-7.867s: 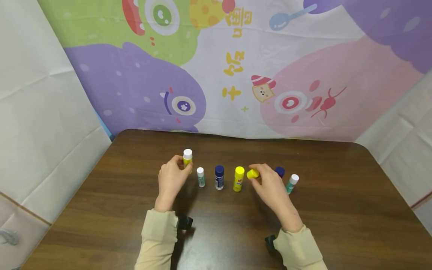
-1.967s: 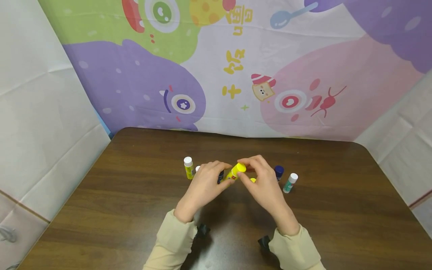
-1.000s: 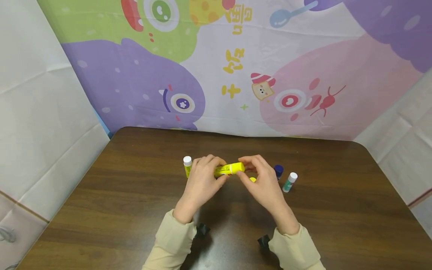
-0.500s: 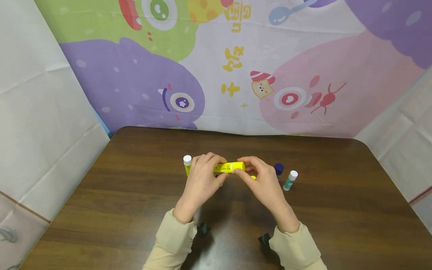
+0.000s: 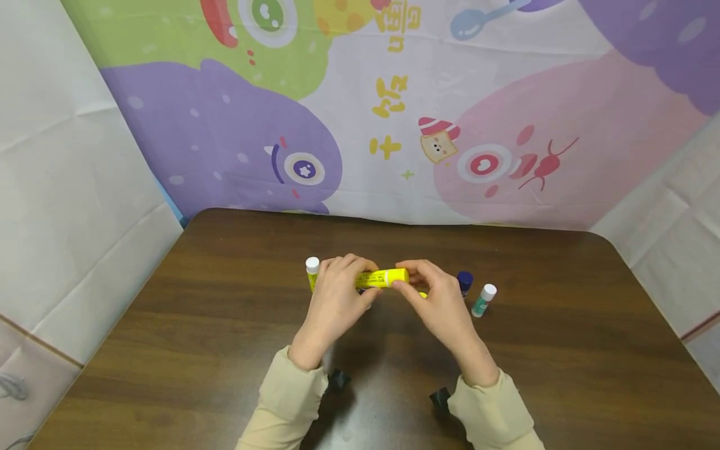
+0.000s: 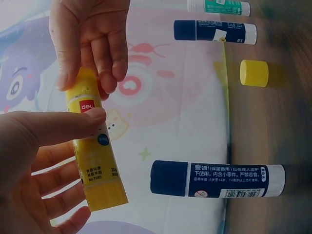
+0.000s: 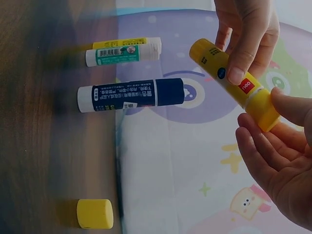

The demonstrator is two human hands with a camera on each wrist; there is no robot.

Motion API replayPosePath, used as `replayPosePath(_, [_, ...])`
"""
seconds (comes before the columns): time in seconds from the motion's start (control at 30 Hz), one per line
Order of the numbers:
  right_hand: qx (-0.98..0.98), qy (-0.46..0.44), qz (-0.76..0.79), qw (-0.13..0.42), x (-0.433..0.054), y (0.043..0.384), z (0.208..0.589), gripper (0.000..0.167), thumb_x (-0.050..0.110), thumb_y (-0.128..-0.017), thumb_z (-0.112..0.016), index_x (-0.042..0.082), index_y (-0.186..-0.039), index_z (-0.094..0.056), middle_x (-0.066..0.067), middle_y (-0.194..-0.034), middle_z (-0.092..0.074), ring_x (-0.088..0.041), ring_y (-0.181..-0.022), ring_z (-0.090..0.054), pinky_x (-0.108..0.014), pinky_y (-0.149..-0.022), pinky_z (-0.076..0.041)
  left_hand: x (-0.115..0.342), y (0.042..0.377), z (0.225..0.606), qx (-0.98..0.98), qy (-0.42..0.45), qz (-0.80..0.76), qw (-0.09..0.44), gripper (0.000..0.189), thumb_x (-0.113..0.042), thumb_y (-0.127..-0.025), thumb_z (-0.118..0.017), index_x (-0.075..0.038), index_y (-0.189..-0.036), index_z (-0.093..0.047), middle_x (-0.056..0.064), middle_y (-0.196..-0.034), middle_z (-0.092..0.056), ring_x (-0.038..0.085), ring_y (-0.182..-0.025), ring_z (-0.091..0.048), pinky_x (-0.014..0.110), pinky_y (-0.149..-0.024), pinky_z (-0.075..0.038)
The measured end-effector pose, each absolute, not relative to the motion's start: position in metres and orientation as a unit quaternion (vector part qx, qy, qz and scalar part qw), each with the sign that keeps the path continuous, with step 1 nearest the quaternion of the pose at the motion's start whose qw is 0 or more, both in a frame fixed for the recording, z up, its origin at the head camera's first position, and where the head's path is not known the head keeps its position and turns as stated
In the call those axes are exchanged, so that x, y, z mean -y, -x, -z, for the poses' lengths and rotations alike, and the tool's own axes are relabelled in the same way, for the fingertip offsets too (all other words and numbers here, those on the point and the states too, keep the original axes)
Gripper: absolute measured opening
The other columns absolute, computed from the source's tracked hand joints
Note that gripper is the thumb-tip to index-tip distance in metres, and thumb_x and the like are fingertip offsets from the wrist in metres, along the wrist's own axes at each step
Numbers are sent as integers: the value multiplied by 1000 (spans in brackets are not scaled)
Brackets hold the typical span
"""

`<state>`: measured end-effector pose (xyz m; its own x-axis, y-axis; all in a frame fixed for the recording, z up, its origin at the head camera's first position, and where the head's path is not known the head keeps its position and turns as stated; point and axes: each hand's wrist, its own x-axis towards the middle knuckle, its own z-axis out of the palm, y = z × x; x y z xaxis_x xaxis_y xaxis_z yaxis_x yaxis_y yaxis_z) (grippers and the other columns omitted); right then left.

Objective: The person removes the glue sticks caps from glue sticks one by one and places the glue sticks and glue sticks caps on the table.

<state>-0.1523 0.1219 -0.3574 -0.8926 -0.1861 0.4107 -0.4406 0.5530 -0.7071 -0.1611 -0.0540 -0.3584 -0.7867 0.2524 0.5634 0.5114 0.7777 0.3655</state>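
Far left: white-capped yellow glue stick (image 5: 312, 275) stands on brown table (image 5: 214, 350), partly behind left hand (image 5: 339, 297). Left hand: thumb and fingers clamped round barrel of yellow Deli glue stick (image 5: 378, 279), held roughly level above table. Right hand (image 5: 440, 299): thumb and fingers pinch its capped end. Rightward: loose yellow cap (image 6: 254, 73), navy-capped glue stick (image 5: 464, 281), white-capped green glue stick (image 5: 484, 301).
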Motion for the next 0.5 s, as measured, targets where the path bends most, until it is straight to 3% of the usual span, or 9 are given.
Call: replayPosePath(0.5, [875,-196,-421,142,-124,153,358,29,21,-83,-65,7,-108,-61,-4,-100,-62,-14,-82,-62,-29,-72,-53,55,161,359,909,212,264,242,27,-20,-64,-82,-15,-88,-70,-3,-84,-66,17,-79,-57,38,-87,-36])
